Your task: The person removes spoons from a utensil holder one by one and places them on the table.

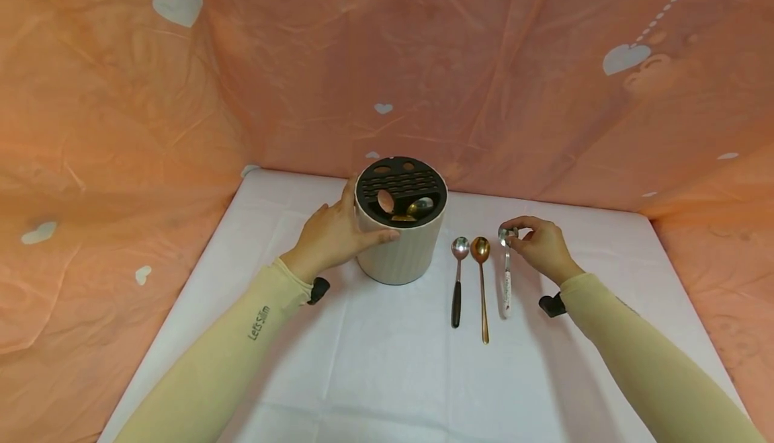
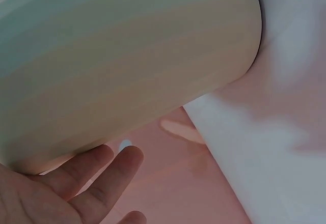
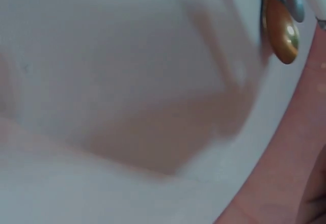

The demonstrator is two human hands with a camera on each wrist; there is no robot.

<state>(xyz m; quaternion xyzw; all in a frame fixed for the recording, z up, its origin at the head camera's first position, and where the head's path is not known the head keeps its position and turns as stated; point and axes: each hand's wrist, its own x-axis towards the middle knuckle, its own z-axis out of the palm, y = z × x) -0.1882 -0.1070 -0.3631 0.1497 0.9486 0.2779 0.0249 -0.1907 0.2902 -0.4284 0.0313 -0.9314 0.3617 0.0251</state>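
A pale ribbed utensil holder (image 1: pixel 396 258) with a black slotted lid (image 1: pixel 399 181) stands upright on the table. My left hand (image 1: pixel 329 238) rests against its left side, thumb across the front; in the left wrist view, extended fingers (image 2: pixel 109 183) lie along the holder's wall. At the right, my right hand (image 1: pixel 541 245) pinches a silver spoon with a patterned white handle (image 1: pixel 506 292) near its bowl. Beside that lie a gold spoon (image 1: pixel 482 282) and a black-handled spoon (image 1: pixel 456 295). The right wrist view catches the gold spoon's bowl (image 3: pixel 281 33) and part of the white handle.
Spoon heads show in the lid's front opening, one coppery (image 1: pixel 385 201) and one golden (image 1: pixel 420 208). White cloth covers the table (image 1: pixel 375 362). Orange-pink fabric (image 1: pixel 375 46) with white hearts hangs behind and at both sides.
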